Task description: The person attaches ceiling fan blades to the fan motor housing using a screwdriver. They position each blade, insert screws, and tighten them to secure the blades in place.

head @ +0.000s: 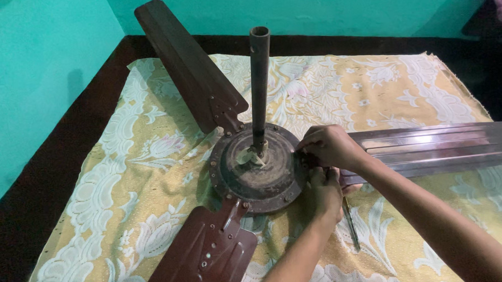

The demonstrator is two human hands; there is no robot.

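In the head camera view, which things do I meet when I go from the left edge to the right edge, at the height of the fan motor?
Patterned cloth → fan motor housing → the person's two hands → right fan blade.

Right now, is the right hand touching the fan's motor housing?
Touching. The head view shows the right hand with its fingers pressed on the rim of the round motor housing, where the right-side blade joins it.

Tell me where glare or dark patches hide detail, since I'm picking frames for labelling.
Head view: glare streaks the metal blade on the right; the dark table edge and top-right corner lose detail in shadow; left hand and right hand at the motor housing are evenly lit and sharp; wide-angle bending at the borders.
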